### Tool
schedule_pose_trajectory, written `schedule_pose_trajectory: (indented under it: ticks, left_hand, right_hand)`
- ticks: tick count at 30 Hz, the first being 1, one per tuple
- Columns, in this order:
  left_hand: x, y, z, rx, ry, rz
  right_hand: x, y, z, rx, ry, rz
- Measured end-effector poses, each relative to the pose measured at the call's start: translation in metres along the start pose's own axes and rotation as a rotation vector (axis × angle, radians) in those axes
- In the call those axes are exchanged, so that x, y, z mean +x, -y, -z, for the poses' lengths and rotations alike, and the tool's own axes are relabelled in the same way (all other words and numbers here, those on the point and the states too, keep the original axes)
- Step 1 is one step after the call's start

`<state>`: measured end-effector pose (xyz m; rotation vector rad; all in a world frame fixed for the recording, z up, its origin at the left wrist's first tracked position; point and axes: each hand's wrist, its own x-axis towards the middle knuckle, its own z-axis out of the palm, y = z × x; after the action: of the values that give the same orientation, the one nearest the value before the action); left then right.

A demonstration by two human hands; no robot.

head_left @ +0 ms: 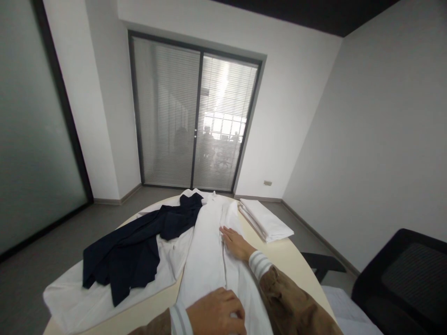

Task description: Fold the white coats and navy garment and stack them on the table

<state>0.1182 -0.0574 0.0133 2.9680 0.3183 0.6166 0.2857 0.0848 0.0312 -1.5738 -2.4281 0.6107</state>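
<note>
Two hands: right hand (235, 243) lay flat, fingers spread; left hand (215, 312) curled, and I couldn't tell its grip.
White cloth (205, 251): ran near to far beneath both.
Smoothing: seemed my step; next likely needed gentle palms.

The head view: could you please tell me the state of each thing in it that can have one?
Middle white cloth: laid out lengthwise.
Left white cloth: spread, wrinkled.
Navy cloth: rumpled, partly atop left white cloth.
White bundle: folded.
Blinds: lowered.
Right hand: open, resting on middle white cloth.
Left hand: curled.
</note>
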Motion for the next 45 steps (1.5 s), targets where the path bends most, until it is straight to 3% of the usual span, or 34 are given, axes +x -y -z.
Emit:
schedule_pose_trajectory:
  ticks: [5, 10, 16, 22, 29, 35, 41, 45]
  left_hand:
    - [-0.003, -0.003, 0.005, -0.063, 0.033, -0.01]
    - [-0.003, -0.014, 0.023, -0.16, 0.101, -0.006]
    - [-0.007, -0.024, 0.039, -0.29, 0.177, 0.088]
    - [-0.01, -0.018, 0.03, -0.268, 0.093, 0.064]
    - [-0.003, -0.02, 0.03, -0.175, -0.002, 0.025]
    - [-0.005, -0.024, 0.026, -0.158, 0.083, -0.032]
    - [-0.007, -0.025, 0.018, -0.279, 0.08, 0.019]
    - [-0.008, -0.023, 0.006, -0.3, 0.156, 0.004]
  right_hand:
    - [-0.013, -0.004, -0.007, -0.045, -0.035, 0.061]
    - [-0.032, -0.005, -0.006, -0.044, -0.07, 0.111]
    - [-0.05, -0.013, -0.005, -0.032, -0.094, 0.152]
    - [-0.049, -0.023, -0.014, 0.032, -0.199, 0.163]
    - [-0.052, -0.023, -0.014, 0.04, -0.202, 0.154]
    - [-0.057, -0.018, -0.008, -0.054, -0.116, 0.199]
    - [-0.06, -0.012, -0.003, -0.113, -0.049, 0.212]
    - [-0.062, -0.008, -0.006, -0.172, 0.013, 0.204]
